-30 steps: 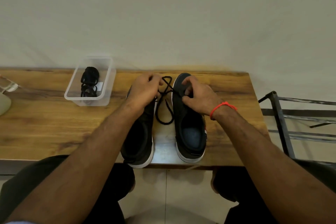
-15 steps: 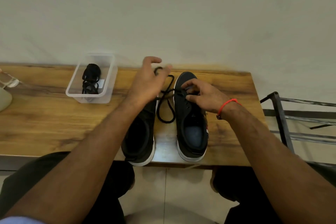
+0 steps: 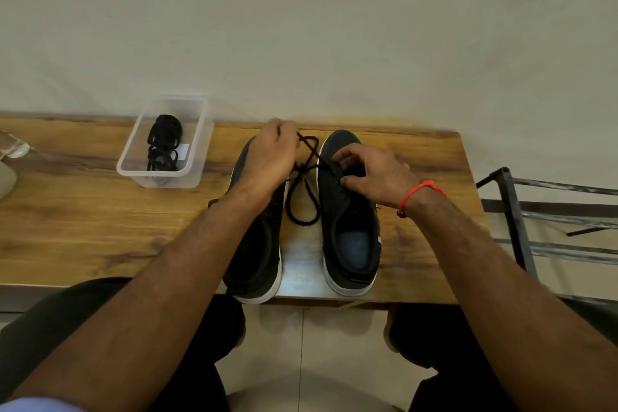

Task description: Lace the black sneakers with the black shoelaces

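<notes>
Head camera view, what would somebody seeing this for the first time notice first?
Probably the two hands working at the middle of the wooden table: the left hand pinches a black shoelace that loops between the two black sneakers, while the right hand holds the eyelet area of the right sneaker. Next, the clear plastic container at back left, with another bundled lace inside.

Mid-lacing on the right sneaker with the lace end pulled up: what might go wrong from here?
The black shoelace hangs in a slack loop between the two black sneakers; it may snag or twist as the left hand pulls. The right hand hides the eyelets, so a skipped one could go unnoticed. Both sneaker heels sit at the wooden table edge and might slide off.
</notes>
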The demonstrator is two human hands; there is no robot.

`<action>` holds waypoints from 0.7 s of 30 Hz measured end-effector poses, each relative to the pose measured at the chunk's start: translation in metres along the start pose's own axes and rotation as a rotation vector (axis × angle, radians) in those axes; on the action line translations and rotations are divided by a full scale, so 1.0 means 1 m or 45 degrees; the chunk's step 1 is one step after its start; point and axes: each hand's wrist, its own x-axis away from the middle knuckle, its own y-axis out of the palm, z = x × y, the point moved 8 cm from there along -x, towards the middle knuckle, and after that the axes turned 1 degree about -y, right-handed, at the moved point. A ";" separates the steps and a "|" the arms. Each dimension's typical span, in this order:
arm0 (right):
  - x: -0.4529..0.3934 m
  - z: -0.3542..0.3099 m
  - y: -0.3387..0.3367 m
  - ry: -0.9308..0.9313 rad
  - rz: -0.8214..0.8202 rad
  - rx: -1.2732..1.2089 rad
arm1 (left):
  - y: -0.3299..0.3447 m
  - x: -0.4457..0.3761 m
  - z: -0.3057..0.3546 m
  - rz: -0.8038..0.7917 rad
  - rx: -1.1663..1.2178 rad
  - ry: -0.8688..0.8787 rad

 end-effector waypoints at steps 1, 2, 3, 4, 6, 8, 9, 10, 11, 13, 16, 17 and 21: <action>0.001 0.001 -0.002 0.001 0.026 0.081 | -0.006 0.001 -0.001 0.051 0.250 -0.095; 0.002 0.002 -0.005 -0.007 0.051 0.139 | -0.013 0.001 -0.002 0.095 0.466 -0.157; 0.003 0.000 -0.008 -0.021 0.066 0.163 | -0.019 -0.001 -0.004 0.144 0.632 -0.185; 0.003 -0.001 -0.009 -0.030 0.069 0.153 | -0.025 -0.001 -0.005 0.195 0.743 -0.192; 0.004 -0.003 -0.008 -0.028 0.042 0.112 | -0.031 -0.002 -0.009 0.289 0.815 -0.166; 0.005 -0.004 -0.005 -0.027 0.016 0.103 | -0.033 0.000 -0.006 0.351 0.753 -0.062; 0.006 -0.006 -0.005 -0.031 0.015 0.115 | -0.033 0.000 -0.004 0.370 0.695 -0.009; 0.006 -0.006 -0.005 -0.033 0.019 0.128 | -0.032 -0.001 -0.002 0.365 0.657 0.025; 0.006 -0.006 -0.005 -0.034 0.025 0.134 | -0.029 -0.002 -0.002 0.322 0.646 0.026; 0.007 -0.007 -0.005 -0.029 0.030 0.133 | -0.015 -0.005 -0.004 0.119 0.645 -0.069; 0.006 -0.007 -0.004 -0.021 0.023 0.135 | 0.006 0.004 -0.005 -0.204 0.132 -0.128; 0.005 -0.007 -0.004 -0.020 0.024 0.138 | 0.012 0.009 -0.003 -0.292 -0.165 -0.088; 0.004 -0.006 -0.005 -0.001 0.038 0.129 | 0.034 0.040 -0.019 -0.723 -0.938 -0.251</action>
